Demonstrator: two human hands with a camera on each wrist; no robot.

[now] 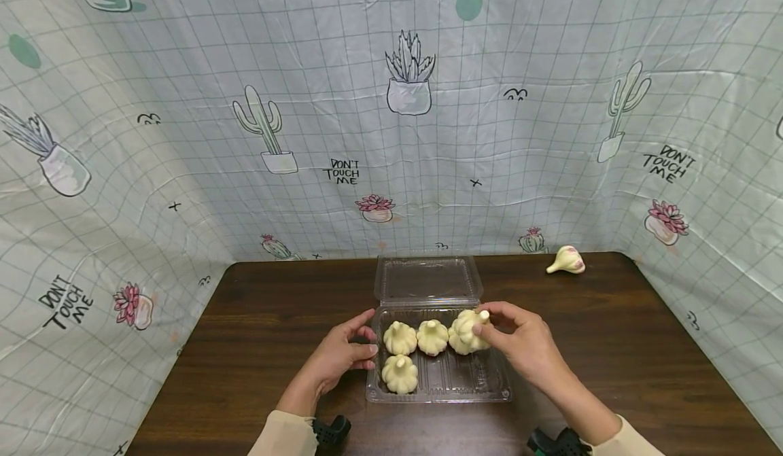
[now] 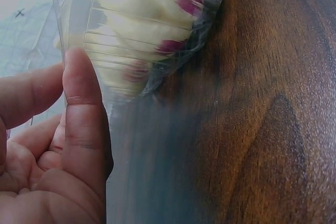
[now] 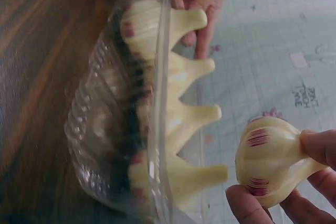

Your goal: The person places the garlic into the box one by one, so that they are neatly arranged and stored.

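A clear plastic clamshell container point(image 1: 440, 396) lies with its lid tipped back. Several cream garlic bulbs point(image 1: 400, 374) sit in it, stems up: a row along the back and one at the front left. My left hand point(image 1: 342, 354) holds the container's left rim; in the left wrist view its thumb point(image 2: 83, 108) lies along the plastic edge. My right hand point(image 1: 526, 344) pinches another garlic bulb point(image 3: 268, 161) between thumb and fingers. That bulb, marked with purple streaks, is over the back right of the container and partly hides the bulb beneath it in the head view.
One more garlic bulb point(image 1: 567, 260) lies on its side at the back right of the dark wooden table point(image 1: 275, 306). The open lid point(image 1: 428, 279) reaches toward the back edge. A patterned curtain point(image 1: 428, 150) hangs behind and along both sides.
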